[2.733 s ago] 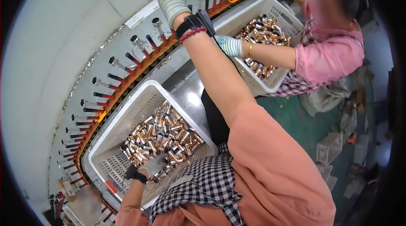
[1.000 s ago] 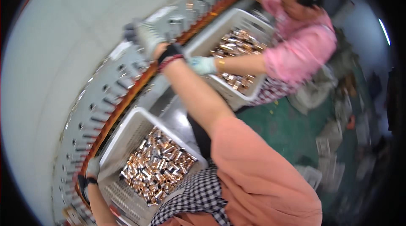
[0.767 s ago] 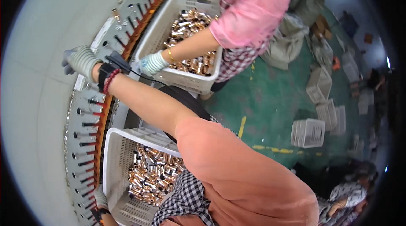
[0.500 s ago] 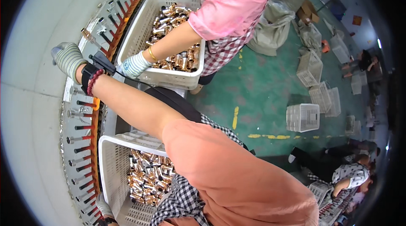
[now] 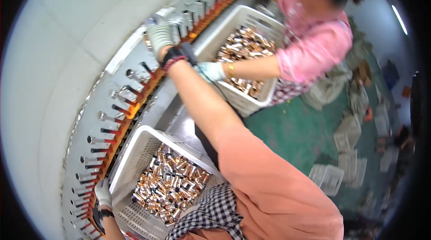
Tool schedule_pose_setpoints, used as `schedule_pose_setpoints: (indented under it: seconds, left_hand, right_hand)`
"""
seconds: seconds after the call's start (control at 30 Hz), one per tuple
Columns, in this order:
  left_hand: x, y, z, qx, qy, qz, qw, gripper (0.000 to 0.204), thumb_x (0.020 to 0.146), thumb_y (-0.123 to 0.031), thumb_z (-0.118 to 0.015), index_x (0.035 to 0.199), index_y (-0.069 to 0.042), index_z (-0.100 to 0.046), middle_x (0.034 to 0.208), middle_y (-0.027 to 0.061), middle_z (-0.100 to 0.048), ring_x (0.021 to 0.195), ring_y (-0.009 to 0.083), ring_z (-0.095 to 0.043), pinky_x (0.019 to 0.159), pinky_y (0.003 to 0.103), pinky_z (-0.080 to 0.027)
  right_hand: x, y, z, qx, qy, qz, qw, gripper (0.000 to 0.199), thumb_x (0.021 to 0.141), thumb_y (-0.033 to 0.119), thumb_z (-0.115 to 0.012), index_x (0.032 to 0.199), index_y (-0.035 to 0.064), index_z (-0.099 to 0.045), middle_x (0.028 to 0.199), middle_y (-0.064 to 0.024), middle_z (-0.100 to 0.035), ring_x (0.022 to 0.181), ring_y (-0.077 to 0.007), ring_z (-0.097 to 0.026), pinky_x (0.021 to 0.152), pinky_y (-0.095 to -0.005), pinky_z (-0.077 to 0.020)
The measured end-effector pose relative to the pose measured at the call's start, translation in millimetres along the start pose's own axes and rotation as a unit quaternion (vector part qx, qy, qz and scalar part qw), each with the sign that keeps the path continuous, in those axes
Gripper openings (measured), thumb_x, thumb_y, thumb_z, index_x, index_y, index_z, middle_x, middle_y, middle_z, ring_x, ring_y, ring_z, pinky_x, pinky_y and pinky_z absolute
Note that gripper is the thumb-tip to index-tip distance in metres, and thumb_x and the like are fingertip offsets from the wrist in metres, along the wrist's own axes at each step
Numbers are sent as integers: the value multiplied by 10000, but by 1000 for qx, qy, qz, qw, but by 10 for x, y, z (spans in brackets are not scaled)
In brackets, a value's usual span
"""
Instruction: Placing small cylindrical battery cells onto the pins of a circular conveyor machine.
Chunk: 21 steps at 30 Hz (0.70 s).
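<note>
My right hand (image 5: pixel 160 33), in a striped pale glove, reaches far forward along a row of upright posts. Its fingers are curled at the posts beside a small copper-coloured piece (image 5: pixel 147 39); whatever lies in its grip is hidden. Lower left, my left hand (image 5: pixel 103 193), also gloved, has its fingers pressed together at the row's orange-brown rail (image 5: pixel 106 161); I cannot make out what they hold. Red and black posts, many with silvery metal heads (image 5: pixel 105 116), line this rail. Beside my left hand, a white crate (image 5: pixel 140 139) holds many copper-and-silver tubular pieces (image 5: pixel 168 184) with some dark ends.
A co-worker in pink (image 5: pixel 310 63) stands ahead; one gloved hand (image 5: pixel 210 72) touches another white crate (image 5: pixel 265 14) of similar pieces, close to my right wrist. A black device with a cable (image 5: pixel 187 53) lies by that wrist. Sacks (image 5: pixel 324 91) and stacked crates (image 5: pixel 327 180) stand on the green floor.
The view has swung left, so the rail, crates and co-worker appear farther right. My right hand remains at the posts. More of my left hand and wrist now shows.
</note>
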<state>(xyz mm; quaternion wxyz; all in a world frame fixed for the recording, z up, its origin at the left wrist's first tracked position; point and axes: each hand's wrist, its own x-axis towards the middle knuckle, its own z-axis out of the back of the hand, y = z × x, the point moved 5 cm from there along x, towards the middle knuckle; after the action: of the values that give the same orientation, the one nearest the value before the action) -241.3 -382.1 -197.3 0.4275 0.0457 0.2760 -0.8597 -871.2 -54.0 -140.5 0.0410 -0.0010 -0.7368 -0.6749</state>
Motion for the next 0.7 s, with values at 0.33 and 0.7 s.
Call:
schedule_pose_setpoints:
  seconds: [0.33, 0.7]
  left_hand:
    - [298, -821, -352, 31, -2, -10, 999, 283, 928, -202, -633, 1010, 44, -745, 791, 169, -711, 728, 225, -653, 750, 371, -516]
    - [118, -675, -320, -12, -23, 7, 1000, 317, 916, -257, -629, 1003, 17, -761, 864, 226, -738, 812, 325, -720, 786, 394, -529]
  right_hand:
    - [16, -22, -160, 13, 215, -115, 970, 332, 913, 408, -643, 985, 97, -729, 699, -44, -585, 542, -161, -501, 475, -355, -433]
    - [-2985, 1137, -651, -201, 795, 95, 565, 473, 931, 471, -645, 1147, 64, -752, 970, -216, -748, 854, -335, -724, 847, -449, -557]
